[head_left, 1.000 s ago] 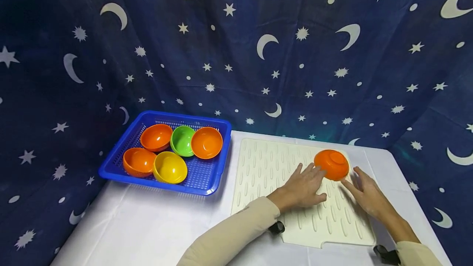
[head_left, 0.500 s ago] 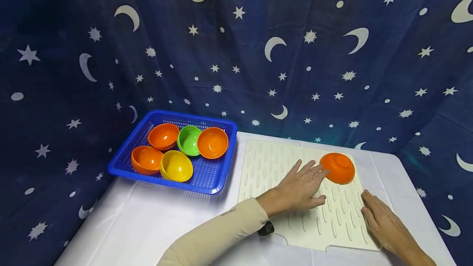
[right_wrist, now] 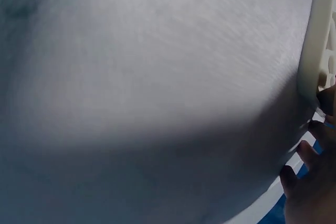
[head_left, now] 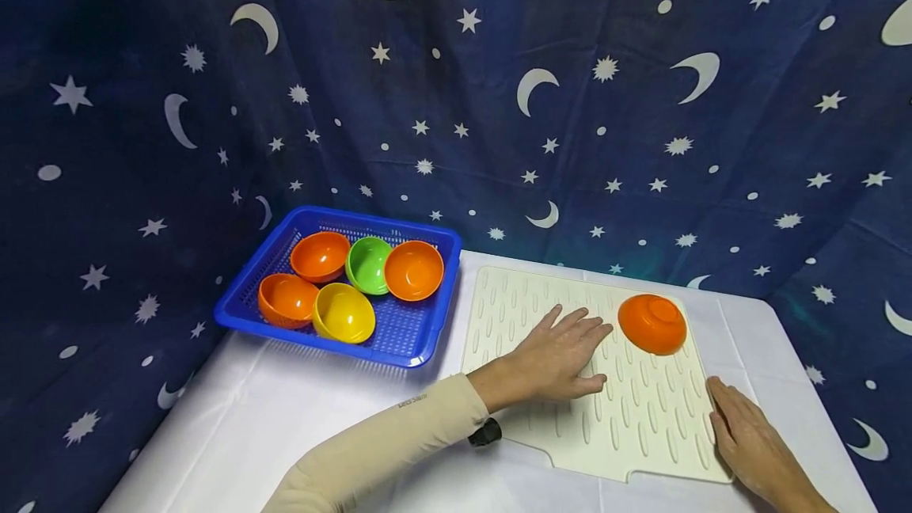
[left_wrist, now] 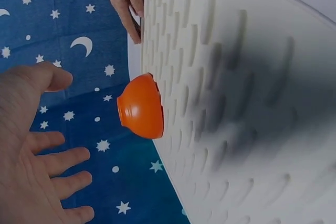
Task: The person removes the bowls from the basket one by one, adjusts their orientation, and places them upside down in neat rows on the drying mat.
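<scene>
An orange bowl [head_left: 651,324] sits upside down near the back right corner of a cream drying mat [head_left: 670,426] with raised oblong ridges. Over the middle of the mat is my left hand [head_left: 556,355], fingers spread and holding nothing. In the left wrist view, a gap separates that hand [left_wrist: 37,150] from the overturned bowl [left_wrist: 140,106]. My right hand [head_left: 758,446] lies along the mat's right edge with its fingers nearly straight. The right wrist view catches its fingertips [right_wrist: 310,156] by the mat's edge; whether they grip it is hard to see.
On the left of the white-covered table [head_left: 235,434] stands a blue perforated basket [head_left: 399,339]. Inside it are several upright or tilted bowls: orange ones [head_left: 413,271], a green one [head_left: 366,266] and a yellow one [head_left: 345,315]. A dark star-and-moon cloth [head_left: 456,85] hangs behind.
Both hands have come away from the orange bowl. My left hand has drawn back to the left, and my right hand has moved nearer along the mat's right edge. The head view shifted slightly.
</scene>
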